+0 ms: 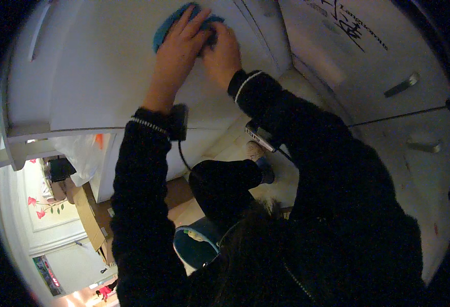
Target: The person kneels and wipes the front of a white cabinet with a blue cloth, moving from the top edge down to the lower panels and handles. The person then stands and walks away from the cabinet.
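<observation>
My left hand (184, 40) lies spread over a folded blue-teal cloth (163, 30), its fingers across the top. The cloth is against a broad white panel (102, 65), which looks like a cabinet door. Close beside it, my right hand (223, 50) has bent fingers at the cloth's right end, where a dark part of the bundle shows. Most of the cloth is hidden under the hands, and its exact fold cannot be made out.
A teal bucket (198, 249) stands by my bent leg, something pale and green inside. White doors with metal handles (401, 85) are on the right, one bearing writing. A plastic bag (81, 153) and a cardboard box (88, 218) sit at left. My shoe (255, 150) rests on the floor.
</observation>
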`<move>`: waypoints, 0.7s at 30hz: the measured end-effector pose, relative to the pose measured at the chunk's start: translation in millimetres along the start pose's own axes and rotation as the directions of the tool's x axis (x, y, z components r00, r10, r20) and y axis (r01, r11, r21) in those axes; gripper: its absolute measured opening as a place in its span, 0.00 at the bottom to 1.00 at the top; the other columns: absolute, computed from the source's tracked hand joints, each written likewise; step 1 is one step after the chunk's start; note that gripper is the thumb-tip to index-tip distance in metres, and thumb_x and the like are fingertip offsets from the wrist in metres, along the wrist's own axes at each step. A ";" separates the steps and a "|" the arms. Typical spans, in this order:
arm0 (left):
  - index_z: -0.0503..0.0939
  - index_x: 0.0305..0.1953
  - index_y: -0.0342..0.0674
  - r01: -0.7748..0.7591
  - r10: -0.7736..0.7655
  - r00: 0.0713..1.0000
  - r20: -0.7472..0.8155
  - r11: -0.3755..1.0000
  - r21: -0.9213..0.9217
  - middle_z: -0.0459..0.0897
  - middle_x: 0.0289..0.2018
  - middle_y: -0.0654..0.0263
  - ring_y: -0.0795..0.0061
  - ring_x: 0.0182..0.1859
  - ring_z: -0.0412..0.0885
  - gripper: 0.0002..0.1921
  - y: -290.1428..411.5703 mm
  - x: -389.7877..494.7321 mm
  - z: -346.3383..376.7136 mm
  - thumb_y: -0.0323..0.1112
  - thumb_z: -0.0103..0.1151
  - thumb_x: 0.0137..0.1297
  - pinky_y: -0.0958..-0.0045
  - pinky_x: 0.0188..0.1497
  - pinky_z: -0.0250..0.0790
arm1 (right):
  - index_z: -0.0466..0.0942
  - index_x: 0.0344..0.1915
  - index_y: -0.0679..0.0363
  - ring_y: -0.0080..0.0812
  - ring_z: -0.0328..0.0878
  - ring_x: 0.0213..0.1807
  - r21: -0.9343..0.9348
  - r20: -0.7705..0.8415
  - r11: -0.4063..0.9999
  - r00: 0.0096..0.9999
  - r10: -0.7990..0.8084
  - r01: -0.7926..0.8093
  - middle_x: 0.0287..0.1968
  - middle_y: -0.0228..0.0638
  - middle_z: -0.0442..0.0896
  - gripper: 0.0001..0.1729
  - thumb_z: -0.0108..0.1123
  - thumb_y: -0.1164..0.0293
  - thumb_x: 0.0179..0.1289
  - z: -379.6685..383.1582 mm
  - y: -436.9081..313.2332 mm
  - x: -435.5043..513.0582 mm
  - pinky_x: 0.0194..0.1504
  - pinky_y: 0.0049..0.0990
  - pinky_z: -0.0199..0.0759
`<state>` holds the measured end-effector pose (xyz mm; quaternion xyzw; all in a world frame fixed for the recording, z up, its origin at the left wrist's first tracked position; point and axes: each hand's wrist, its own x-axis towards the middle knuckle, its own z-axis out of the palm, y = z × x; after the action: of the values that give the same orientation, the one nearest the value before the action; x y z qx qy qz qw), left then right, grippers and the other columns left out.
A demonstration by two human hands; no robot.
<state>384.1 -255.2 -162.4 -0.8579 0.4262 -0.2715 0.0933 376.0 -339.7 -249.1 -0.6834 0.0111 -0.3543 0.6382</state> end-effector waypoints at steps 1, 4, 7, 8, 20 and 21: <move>0.73 0.55 0.47 -0.078 0.078 0.997 -0.014 0.996 0.041 0.66 0.64 0.62 0.57 0.67 0.61 0.19 -2.8 16.3 7.4 0.32 0.49 0.63 0.65 0.65 0.60 | 0.71 0.49 0.65 0.52 0.73 0.48 -0.017 -0.077 0.999 0.997 -0.028 0.027 0.46 0.52 0.76 0.22 0.61 0.73 0.52 -6.5 1.1 13.8 0.47 0.42 0.69; 0.73 0.56 0.43 -0.064 0.068 0.997 0.044 0.995 -0.073 0.65 0.64 0.59 0.53 0.67 0.60 0.18 2.4 49.1 37.2 0.29 0.49 0.64 0.58 0.66 0.57 | 0.72 0.45 0.63 0.47 0.73 0.47 -0.002 0.052 0.999 0.997 0.052 -0.052 0.46 0.48 0.75 0.14 0.55 0.69 0.61 -38.2 9.2 41.9 0.47 0.41 0.69; 0.76 0.52 0.39 -0.070 0.077 0.997 0.032 0.984 -0.164 0.66 0.63 0.56 0.54 0.67 0.60 0.16 9.9 62.2 65.5 0.28 0.48 0.64 0.58 0.67 0.56 | 0.71 0.47 0.61 0.41 0.71 0.49 0.014 0.310 0.970 0.923 0.228 -0.244 0.50 0.43 0.73 0.13 0.50 0.65 0.70 -56.3 25.4 57.1 0.48 0.40 0.68; 0.77 0.52 0.38 -0.098 0.100 0.995 0.007 0.980 -0.171 0.66 0.63 0.55 0.54 0.67 0.60 0.15 10.3 62.6 72.9 0.29 0.47 0.64 0.59 0.67 0.56 | 0.70 0.51 0.60 0.41 0.70 0.51 0.011 0.358 0.945 0.883 0.302 -0.328 0.53 0.43 0.72 0.16 0.50 0.64 0.70 -54.8 31.2 58.5 0.50 0.41 0.67; 0.80 0.43 0.33 -0.112 0.130 0.988 0.088 0.975 -0.192 0.72 0.58 0.65 0.62 0.66 0.63 0.14 53.8 36.0 146.6 0.28 0.50 0.56 0.73 0.64 0.63 | 0.78 0.40 0.62 0.55 0.77 0.43 -0.399 0.176 0.905 0.956 0.236 -0.150 0.39 0.52 0.81 0.18 0.62 0.61 0.54 -48.4 135.3 18.9 0.43 0.45 0.72; 0.81 0.43 0.34 -0.123 0.141 0.986 0.091 0.976 -0.179 0.73 0.58 0.65 0.63 0.66 0.63 0.14 55.9 30.6 149.2 0.28 0.50 0.56 0.73 0.62 0.65 | 0.78 0.40 0.61 0.55 0.78 0.43 -0.432 0.211 0.872 0.915 0.345 -0.230 0.39 0.52 0.81 0.19 0.63 0.59 0.53 -47.3 142.1 14.0 0.43 0.45 0.72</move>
<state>442.3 -324.3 -297.1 -0.8454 0.4989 -0.1818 0.0584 425.0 -413.4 -370.7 -0.8324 0.0948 -0.1439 0.5267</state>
